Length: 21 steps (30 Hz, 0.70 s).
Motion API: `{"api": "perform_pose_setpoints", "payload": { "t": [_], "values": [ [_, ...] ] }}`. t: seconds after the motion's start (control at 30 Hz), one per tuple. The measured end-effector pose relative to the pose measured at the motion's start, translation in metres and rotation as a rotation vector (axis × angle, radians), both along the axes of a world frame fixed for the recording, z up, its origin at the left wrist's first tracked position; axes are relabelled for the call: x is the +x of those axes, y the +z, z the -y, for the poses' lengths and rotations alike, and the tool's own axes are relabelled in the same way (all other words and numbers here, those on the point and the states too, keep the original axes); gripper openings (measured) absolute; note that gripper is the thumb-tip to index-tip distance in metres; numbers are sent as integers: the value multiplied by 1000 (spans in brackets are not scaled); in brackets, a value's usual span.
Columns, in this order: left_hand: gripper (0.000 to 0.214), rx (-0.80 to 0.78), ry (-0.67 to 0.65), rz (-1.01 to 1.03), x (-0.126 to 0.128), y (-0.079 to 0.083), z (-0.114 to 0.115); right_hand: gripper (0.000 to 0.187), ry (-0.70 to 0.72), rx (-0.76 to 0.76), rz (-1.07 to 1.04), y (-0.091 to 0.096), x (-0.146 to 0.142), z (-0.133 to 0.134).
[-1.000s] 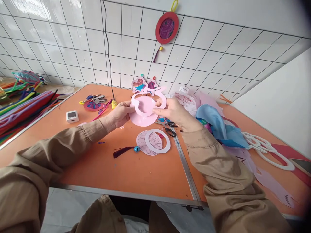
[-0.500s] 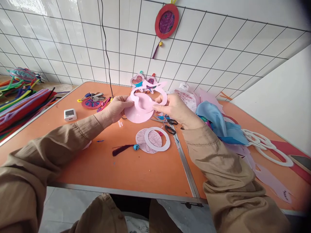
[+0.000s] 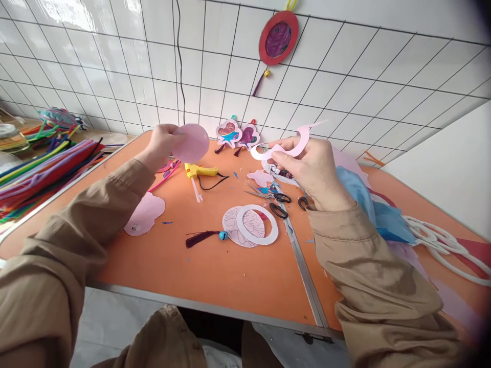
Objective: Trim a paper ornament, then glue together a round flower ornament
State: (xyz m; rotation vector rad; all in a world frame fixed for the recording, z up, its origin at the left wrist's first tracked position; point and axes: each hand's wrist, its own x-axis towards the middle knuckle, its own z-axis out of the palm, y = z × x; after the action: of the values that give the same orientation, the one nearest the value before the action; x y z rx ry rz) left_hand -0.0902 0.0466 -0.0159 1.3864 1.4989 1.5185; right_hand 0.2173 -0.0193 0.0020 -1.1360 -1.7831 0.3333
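Note:
My left hand (image 3: 163,145) pinches the edge of a round pink paper disc (image 3: 193,143), held up above the table at left of centre. In my right hand (image 3: 310,166) is a curling pink paper offcut (image 3: 293,150), gripped between thumb and fingers. Below them lies a white paper ring (image 3: 273,232), overlapping a circle with line-drawn petals (image 3: 240,230). A dark tassel (image 3: 201,238) with a blue bell (image 3: 223,235) rests beside that circle. Black-handled scissors (image 3: 279,203) lie under my right hand, and a yellow glue gun (image 3: 201,171) sits beneath the disc.
Two flower-shaped ornaments (image 3: 229,134) stand against the tiled wall, where a red round ornament (image 3: 279,38) hangs. Coloured pipe cleaners (image 3: 46,174) pile up at left. Blue cloth (image 3: 356,191) and white rings (image 3: 433,235) lie at right. A pink paper shape (image 3: 146,213) is near my left forearm.
My hands have moved apart, and the pink disc and curling offcut are now separate. The disc went left with my left hand, the offcut right with my right. The view has shifted slightly.

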Motion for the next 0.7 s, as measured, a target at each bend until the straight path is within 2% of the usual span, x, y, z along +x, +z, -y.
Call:
{"api": "perform_pose_setpoints", "payload": {
  "t": [0.1, 0.17, 0.23, 0.33, 0.43, 0.47, 0.53, 0.6, 0.7],
  "values": [
    [17, 9, 96, 204, -19, 7, -9, 7, -8, 28, -35, 0, -1, 0],
    [19, -31, 76, 356, -24, 10, -12, 7, -2, 33, -33, -1, -2, -1],
    [19, -126, -16, 438, -20, 12, -10, 7, -9, 30, -31, -1, -3, -2],
    [15, -258, -194, 421, -2, 15, 3, 7, -22, 69, -50, 1, 0, -1],
    [11, -280, -370, 360, 26, 14, 26, 6, -8, 80, -113, 11, 7, 3],
    [10, -272, -459, 275, 35, 12, 34, 6, 14, 60, -153, 15, 9, 5],
    [4, -241, -580, 137, 53, 7, 50, 8, 122, -10, -265, 23, 13, 11],
    [15, -210, -630, 54, 68, 0, 63, 8, 298, -112, -338, 27, 13, 17],
    [16, -218, -667, 27, 79, -7, 73, 8, 516, -232, -227, 23, 5, 19]
  ]
}}
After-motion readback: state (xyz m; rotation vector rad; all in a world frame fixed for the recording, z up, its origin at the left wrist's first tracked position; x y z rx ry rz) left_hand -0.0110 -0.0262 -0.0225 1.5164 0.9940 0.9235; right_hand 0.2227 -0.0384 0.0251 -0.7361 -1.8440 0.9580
